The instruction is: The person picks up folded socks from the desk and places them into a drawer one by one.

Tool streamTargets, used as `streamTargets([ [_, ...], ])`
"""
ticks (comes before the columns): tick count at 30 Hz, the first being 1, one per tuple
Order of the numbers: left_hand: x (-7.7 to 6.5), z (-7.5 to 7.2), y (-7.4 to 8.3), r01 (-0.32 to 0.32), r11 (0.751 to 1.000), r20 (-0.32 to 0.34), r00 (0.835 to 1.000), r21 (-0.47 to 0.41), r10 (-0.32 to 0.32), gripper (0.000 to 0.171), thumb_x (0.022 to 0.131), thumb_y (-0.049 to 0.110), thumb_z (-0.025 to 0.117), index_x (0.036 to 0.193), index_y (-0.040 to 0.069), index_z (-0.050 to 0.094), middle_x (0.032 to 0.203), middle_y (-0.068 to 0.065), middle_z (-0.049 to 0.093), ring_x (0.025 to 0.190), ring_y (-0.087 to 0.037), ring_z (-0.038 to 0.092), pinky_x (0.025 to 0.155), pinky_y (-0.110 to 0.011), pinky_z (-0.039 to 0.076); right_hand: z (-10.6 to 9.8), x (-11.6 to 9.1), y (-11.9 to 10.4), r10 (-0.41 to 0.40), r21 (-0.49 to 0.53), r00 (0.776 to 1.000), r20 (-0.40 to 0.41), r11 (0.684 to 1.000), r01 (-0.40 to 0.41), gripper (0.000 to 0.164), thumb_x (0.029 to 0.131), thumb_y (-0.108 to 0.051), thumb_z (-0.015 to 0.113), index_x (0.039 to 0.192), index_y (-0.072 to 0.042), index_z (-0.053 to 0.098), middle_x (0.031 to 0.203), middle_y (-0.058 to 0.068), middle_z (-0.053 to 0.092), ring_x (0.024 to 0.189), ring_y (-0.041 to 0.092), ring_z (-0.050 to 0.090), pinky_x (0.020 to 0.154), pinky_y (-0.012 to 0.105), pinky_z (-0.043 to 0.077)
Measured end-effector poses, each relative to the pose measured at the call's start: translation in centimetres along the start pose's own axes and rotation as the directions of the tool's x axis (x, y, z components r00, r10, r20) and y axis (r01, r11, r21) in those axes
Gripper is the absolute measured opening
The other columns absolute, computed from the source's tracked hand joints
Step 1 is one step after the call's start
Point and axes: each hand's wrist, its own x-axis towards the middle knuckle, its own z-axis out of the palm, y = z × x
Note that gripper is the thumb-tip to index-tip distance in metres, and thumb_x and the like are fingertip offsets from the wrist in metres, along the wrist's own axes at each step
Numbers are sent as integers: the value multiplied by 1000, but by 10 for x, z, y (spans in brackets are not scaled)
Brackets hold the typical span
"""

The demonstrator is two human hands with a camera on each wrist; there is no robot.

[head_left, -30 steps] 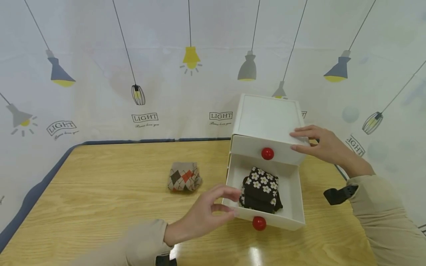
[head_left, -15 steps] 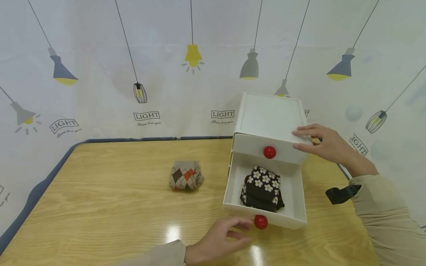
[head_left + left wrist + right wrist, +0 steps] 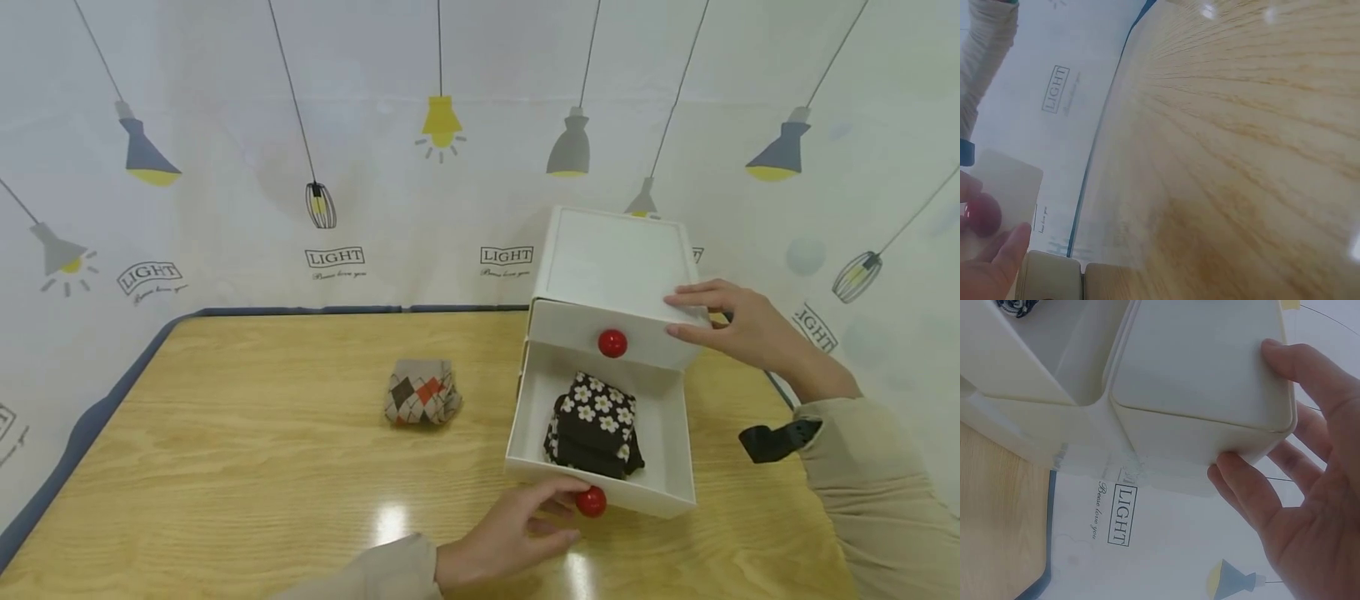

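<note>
A white two-drawer box (image 3: 618,254) stands at the right of the table, its lower drawer (image 3: 667,442) pulled out. Folded black socks (image 3: 600,425) with white flowers lie inside that drawer. My left hand (image 3: 517,529) is at the lower drawer's red knob (image 3: 592,502), fingertips at its upper left side and thumb below, apart from it. In the left wrist view the knob (image 3: 984,214) shows between finger and thumb. My right hand (image 3: 738,321) holds the box's top right front corner, thumb on the front, fingers on top. Argyle socks (image 3: 422,392) lie folded on the table, left of the box.
The upper drawer, with its own red knob (image 3: 612,343), is closed. A wooden table (image 3: 262,450) reaches back to a white sheet (image 3: 375,192) printed with lamps. A black strap (image 3: 780,440) is on my right sleeve.
My left hand has left the drawer's left front rim and moved down and right to the red knob. My right hand keeps its place on the box. The view has shifted slightly.
</note>
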Motion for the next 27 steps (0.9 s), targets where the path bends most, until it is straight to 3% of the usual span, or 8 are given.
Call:
streamTargets([
  [5,5,3,-3,-17,1000,-12,1000,-12,17,41,83,-1,58,122,3,47,116,-11,54,96,-11,56,78,-19,46,0,-1,1,0,-2,1000,-3,1000,0,49,82,-26,64,122,0,51,128,20,41,112,41,38,79,55,41],
  [9,12,3,-1,26,997,-74,997,-79,-32,33,80,-1,60,113,1,55,108,-12,59,90,-8,58,77,-20,47,-1,-1,1,1,12,1000,3,1000,-1,49,82,-25,64,122,0,51,128,20,40,114,41,37,81,54,41],
  [12,15,1,9,47,992,-106,993,-120,-60,30,78,-5,61,107,-2,58,104,-16,61,86,-10,61,74,-20,48,-1,-1,1,1,21,1000,5,1000,-2,49,82,-25,64,122,0,51,128,20,40,114,40,37,82,54,40],
  [16,20,-3,27,29,994,-118,992,-106,-42,27,76,-8,62,103,-7,58,100,-20,61,83,-16,62,72,-21,49,-1,-2,1,8,24,1000,7,1000,-8,50,82,-26,64,123,0,51,128,20,40,115,41,36,82,55,40],
  [20,25,-10,37,54,993,-119,991,-104,-66,26,77,-8,62,102,-8,58,100,-21,61,82,-17,62,71,-22,50,0,-2,0,13,25,1000,2,1000,-13,49,82,-26,64,122,0,51,128,19,40,115,41,36,82,55,40],
  [25,36,-20,31,83,993,-135,986,-89,-95,25,76,-6,63,101,-6,60,100,-18,61,80,-15,62,71,-21,49,2,0,0,36,28,999,-4,999,-36,49,81,-25,65,121,-1,52,128,17,41,117,38,35,84,53,40],
  [27,42,-22,22,91,993,-130,986,-81,-101,25,77,-5,63,102,-4,60,101,-16,61,81,-14,61,71,-20,49,2,0,-1,51,26,999,-3,998,-51,49,81,-25,65,121,-1,52,129,16,41,118,38,34,84,53,40],
])
